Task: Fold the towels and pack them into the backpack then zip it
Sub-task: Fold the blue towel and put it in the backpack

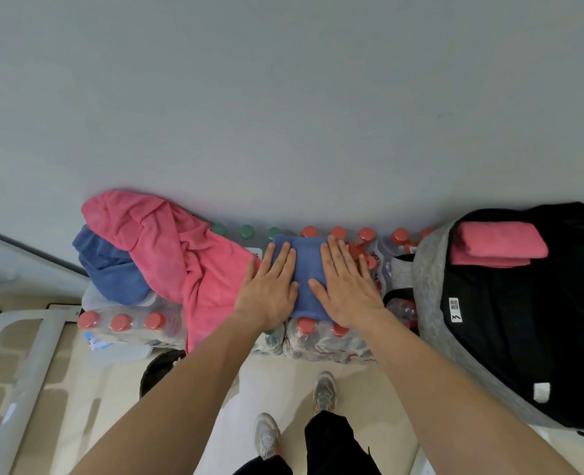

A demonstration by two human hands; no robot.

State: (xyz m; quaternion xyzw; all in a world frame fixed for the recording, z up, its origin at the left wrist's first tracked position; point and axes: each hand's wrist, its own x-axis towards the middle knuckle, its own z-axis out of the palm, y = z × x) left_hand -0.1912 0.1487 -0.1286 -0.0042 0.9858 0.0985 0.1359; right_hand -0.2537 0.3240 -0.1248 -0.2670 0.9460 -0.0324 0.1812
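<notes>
A folded blue towel (305,269) lies on top of packs of water bottles in the middle. My left hand (271,287) presses flat on its left edge and my right hand (343,286) presses flat on its right side, fingers straight. To the left lies a crumpled pink towel (180,255) over another blue towel (112,265). At the right stands an open grey and black backpack (431,303) with a folded pink towel (499,246) inside its top.
Shrink-wrapped water bottle packs (318,341) with red and green caps serve as the work surface against a grey wall. A white metal frame (33,354) stands at the lower left. My feet are on the tiled floor below.
</notes>
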